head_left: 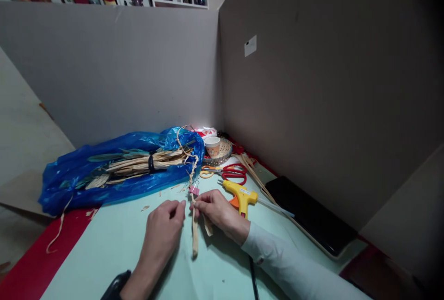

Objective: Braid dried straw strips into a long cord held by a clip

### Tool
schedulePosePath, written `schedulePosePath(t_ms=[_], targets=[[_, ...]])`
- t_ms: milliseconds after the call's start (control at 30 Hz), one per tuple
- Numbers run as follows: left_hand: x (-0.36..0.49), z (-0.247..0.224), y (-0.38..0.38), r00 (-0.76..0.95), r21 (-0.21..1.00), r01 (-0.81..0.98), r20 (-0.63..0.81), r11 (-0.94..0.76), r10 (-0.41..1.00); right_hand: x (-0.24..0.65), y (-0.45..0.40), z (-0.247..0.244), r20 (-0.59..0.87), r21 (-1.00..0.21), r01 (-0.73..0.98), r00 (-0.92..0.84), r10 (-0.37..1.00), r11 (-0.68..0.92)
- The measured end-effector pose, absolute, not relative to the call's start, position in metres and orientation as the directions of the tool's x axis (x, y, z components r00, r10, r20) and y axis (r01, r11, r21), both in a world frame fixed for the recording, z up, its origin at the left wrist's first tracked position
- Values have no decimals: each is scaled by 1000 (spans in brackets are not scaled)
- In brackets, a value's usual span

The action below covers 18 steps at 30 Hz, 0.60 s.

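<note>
Lengthwise, the braid runs forward — right hand pinching it, grip of the left hand unclear.

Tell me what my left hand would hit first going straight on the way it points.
Your left hand would likely meet the tan braided fibre strand near the pink binder clip, though depth is unclear.
</note>
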<state>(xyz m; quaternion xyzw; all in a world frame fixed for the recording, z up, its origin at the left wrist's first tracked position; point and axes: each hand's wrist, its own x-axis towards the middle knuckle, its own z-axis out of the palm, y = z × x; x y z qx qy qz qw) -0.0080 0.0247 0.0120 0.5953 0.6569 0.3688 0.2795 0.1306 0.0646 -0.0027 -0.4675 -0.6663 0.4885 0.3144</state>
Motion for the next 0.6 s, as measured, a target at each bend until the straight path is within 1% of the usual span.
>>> schedulePosePath(t_ms=[33, 133, 200, 267, 367, 433, 533, 600], targets=[[-11, 11, 30, -116, 854, 520, 38, 28, 993, 130, 64, -3, -39, -945, 316, -370, 928, 86], [-11, 3, 41, 15, 941, 334, -56, 48, 998, 128, 63, -5, -38, -935, 338, -390, 920, 105], [-6, -3, 45, 65, 970, 230, -98, 80, 993, 129, 63, -5, -30, -918, 373, -410, 912, 138], [-2, -7, 45, 74, 978, 168, -141, 127, 987, 131, 63, -4, -15, -889, 418, -433, 901, 186], [-3, -8, 46, 61, 975, 144, -179, 169, 982, 136, 60, 1, 32, -822, 495, -455, 890, 282], [-6, -8, 47, 34, 977, 148, -161, 154, 986, 140, 57, 6, 77, -749, 570, -432, 898, 338], [-10, -7, 46, -23, 980, 151, -126, 128, 992, 142, 49, 13, 116, -626, 690, -380, 918, 365], [-10, -6, 44, -56, 980, 143, -133, 140, 990, 140, 44, 16, 128, -553, 747, -360, 924, 368]])
